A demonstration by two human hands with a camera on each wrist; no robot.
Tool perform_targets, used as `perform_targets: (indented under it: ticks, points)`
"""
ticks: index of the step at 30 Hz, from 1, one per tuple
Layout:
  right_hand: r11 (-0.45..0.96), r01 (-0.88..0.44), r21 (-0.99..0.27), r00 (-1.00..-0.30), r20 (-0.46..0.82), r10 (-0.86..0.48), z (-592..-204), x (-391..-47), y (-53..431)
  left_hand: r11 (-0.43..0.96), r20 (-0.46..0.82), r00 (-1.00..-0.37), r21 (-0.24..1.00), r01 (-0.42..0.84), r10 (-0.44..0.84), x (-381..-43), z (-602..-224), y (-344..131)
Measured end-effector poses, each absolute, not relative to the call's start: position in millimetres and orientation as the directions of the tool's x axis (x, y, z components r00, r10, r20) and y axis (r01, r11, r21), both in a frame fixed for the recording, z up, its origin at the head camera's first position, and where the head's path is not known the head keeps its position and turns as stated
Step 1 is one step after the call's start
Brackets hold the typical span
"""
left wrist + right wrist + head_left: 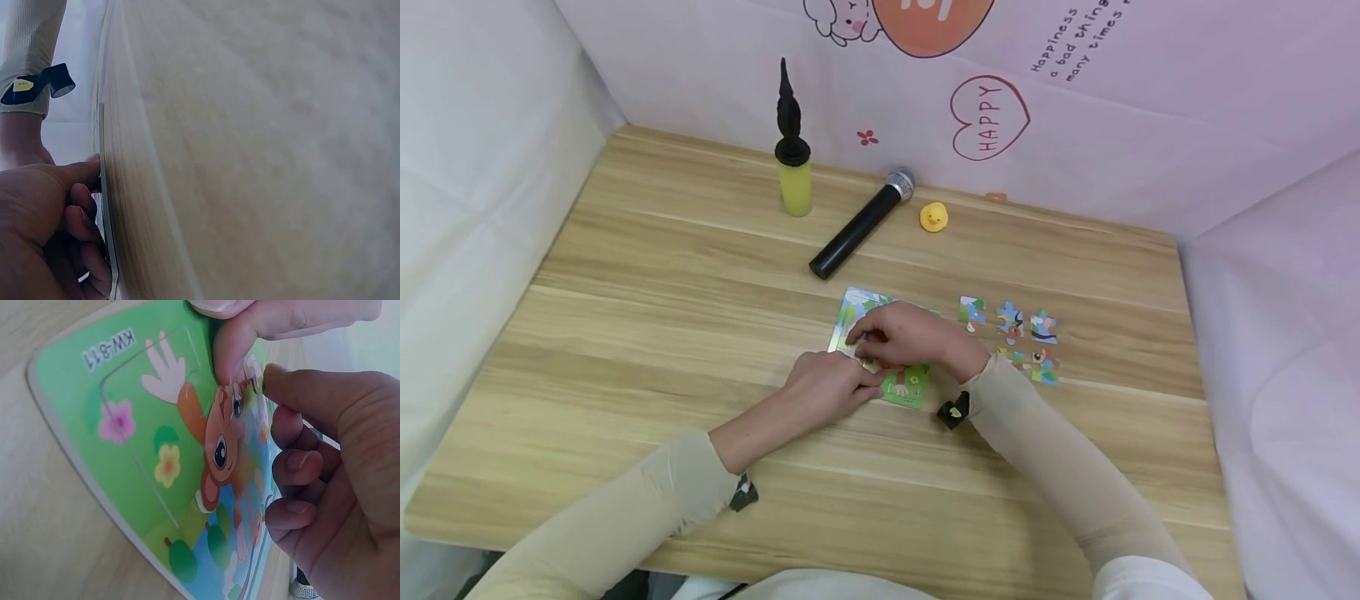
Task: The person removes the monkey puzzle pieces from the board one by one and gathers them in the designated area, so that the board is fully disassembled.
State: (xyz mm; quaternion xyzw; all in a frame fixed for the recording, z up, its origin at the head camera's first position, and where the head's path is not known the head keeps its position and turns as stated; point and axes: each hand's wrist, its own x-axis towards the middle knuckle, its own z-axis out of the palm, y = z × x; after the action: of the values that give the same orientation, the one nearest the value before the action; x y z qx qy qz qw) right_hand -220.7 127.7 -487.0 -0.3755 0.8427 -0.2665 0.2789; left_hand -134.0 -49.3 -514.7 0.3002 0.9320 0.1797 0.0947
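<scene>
A puzzle board (910,390) with a green border and a cartoon monkey (219,453) lies at the table's middle. My left hand (827,385) rests at its near left part; its fingers (234,353) press on the picture, while others bend in against the board's edge in the left wrist view. Over the board, my right hand (910,333) has curled fingers, its thumb tip close to the picture and beside the left hand's fingertip. I cannot tell whether a puzzle piece is between them. Loose puzzle pieces (1043,327) lie to the right, partly behind the right wrist.
A black microphone (857,229) lies beyond the board, with a yellow toy duck (933,217) to its right. Behind and left stands a yellow pump with a black top (794,179). White printed cloth (887,92) hangs along the wooden table's (647,333) back edge.
</scene>
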Motion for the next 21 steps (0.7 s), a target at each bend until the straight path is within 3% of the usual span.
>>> perform_targets:
  ticks: [16,21]
  points:
    - [0.581,-0.401,-0.708,-0.618,-0.259,-0.743,-480.4,-215.8,139.3,0.748,-0.079,-0.788,0.387,0.540,0.610,-133.4,-514.5,-50.8]
    - [0.598,-0.326,-0.732,-0.679,-0.259,-0.687,-477.5,-210.5,156.5,0.748,-0.086,-0.785,0.384,0.542,0.613,-133.4,-514.1,-50.0]
